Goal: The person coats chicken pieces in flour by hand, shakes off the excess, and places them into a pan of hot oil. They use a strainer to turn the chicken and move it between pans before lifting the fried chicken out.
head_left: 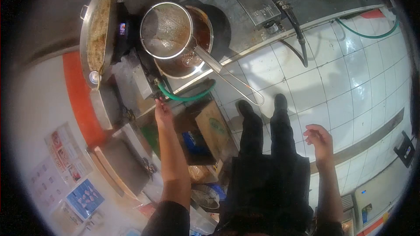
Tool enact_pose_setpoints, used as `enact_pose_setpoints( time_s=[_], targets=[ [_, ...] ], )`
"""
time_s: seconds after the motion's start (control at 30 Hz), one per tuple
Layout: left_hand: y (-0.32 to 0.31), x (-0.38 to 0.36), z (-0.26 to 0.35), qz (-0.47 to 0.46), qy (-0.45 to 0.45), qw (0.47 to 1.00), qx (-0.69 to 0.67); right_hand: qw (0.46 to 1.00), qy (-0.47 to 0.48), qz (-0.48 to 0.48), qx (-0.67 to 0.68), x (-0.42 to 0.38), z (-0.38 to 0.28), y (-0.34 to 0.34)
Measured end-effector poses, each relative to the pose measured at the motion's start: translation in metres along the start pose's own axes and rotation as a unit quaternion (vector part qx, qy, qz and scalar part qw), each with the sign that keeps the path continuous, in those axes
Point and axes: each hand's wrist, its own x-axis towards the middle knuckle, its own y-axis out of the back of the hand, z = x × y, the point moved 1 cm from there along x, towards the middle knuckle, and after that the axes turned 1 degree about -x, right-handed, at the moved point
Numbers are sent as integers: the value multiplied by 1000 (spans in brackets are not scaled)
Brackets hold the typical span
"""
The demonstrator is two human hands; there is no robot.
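My left hand (163, 112) reaches out to the front end of a metal gas burner (142, 81), its fingers closed at what looks like the burner's small knob, which they mostly hide. A green hose (188, 99) curves away beside those fingers. Just beyond, a round wire-mesh strainer (192, 46) rests across a metal pot (209, 30) of brown liquid, its long handle sticking out past the counter edge. My right hand (319, 142) hangs over the tiled floor with loosely bent fingers, holding nothing.
A large wide pan (99, 35) stands on the left, with brown crust inside. Another burner (256, 2) with a black hose (299, 35) sits on the counter to the right. Below the counter are a cardboard box (214, 126) and bags. White tiles (345, 83) cover the floor.
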Motion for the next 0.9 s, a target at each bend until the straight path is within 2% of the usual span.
enact_pose_setpoints(
  time_s=[0.17,0.2,0.23,0.3,0.33,0.4,0.43,0.47,0.5,0.57,0.6,0.63,0.67,0.7,0.77,0.8,0.87,0.9],
  targets=[
    [4,-2,-2,-17,6,1000,19,999,21,-45,-2,25,-19,-18],
    [16,4,-3,-75,4,997,11,998,40,-47,15,34,-24,-30],
    [17,-1,-5,-82,2,997,4,996,61,-50,32,47,-27,-44],
    [10,-17,-7,-67,-4,998,13,987,65,-134,61,80,-33,-75],
    [2,-34,-6,-17,26,1000,6,978,22,-198,60,96,-39,-93],
    [32,-33,-18,12,44,999,9,932,-68,-341,103,122,-51,-126],
    [4,-77,-23,22,33,999,32,889,-114,-419,143,129,-58,-139],
    [-25,-124,-24,31,20,998,53,892,-98,-420,137,131,-68,-149],
    [1,-135,-27,-78,125,986,81,880,-116,-446,113,128,-78,-158],
    [15,-184,-46,-109,133,975,143,865,-123,-480,82,117,-93,-171],
    [20,-215,-48,-103,157,956,226,868,-104,-480,71,109,-97,-176],
    [16,-248,-49,-77,154,961,215,872,-81,-479,60,102,-104,-183],
    [29,-264,-52,-65,165,915,362,880,-63,-469,33,96,-109,-189],
    [33,-286,-51,-120,125,919,353,889,-47,-455,4,87,-114,-192],
    [65,-303,-58,-77,143,863,478,896,-19,-444,-21,60,-129,-197],
    [68,-315,-55,-76,101,852,508,900,-6,-434,-37,46,-137,-199],
    [147,-288,-88,-160,-56,787,593,898,-7,-439,-18,5,-156,-193],
    [180,-277,-100,-172,-58,790,585,893,-20,-450,6,-18,-167,-188]
  ],
)
